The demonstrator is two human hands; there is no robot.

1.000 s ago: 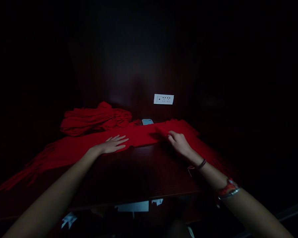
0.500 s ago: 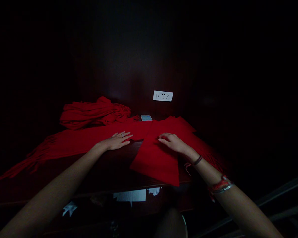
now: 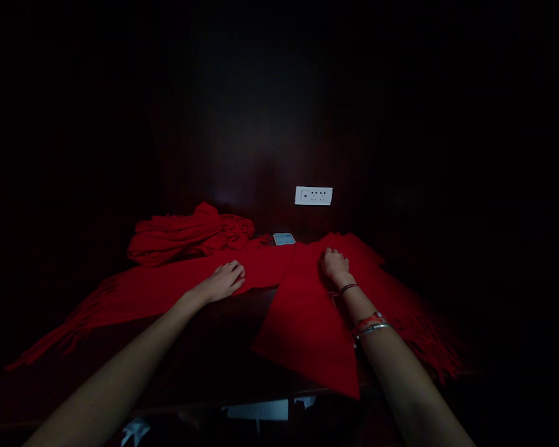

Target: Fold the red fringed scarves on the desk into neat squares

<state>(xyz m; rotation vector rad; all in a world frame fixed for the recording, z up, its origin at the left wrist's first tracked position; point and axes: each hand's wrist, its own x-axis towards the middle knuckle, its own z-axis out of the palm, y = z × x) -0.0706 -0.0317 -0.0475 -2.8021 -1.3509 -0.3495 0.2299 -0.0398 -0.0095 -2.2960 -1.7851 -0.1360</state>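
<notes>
A long red fringed scarf (image 3: pixel 168 285) lies across a dark wooden table (image 3: pixel 214 347). Its right part is folded toward me into a flap (image 3: pixel 307 323) that hangs over the table's near edge. My left hand (image 3: pixel 223 280) rests on the scarf's middle with the fingers curled down on the cloth. My right hand (image 3: pixel 334 264) sits at the top of the folded flap, fingers curled into the fabric. Bracelets circle my right wrist.
A pile of more red scarves (image 3: pixel 190 233) lies at the back left. A small phone (image 3: pixel 284 238) rests by the dark wall, under a white socket plate (image 3: pixel 313 195). White paper scraps (image 3: pixel 258 410) show below the table edge. The room is very dark.
My right hand pulled the scarf's right part over toward me into a flap, then slid back up to the fold. My left hand's fingers curled from flat.
</notes>
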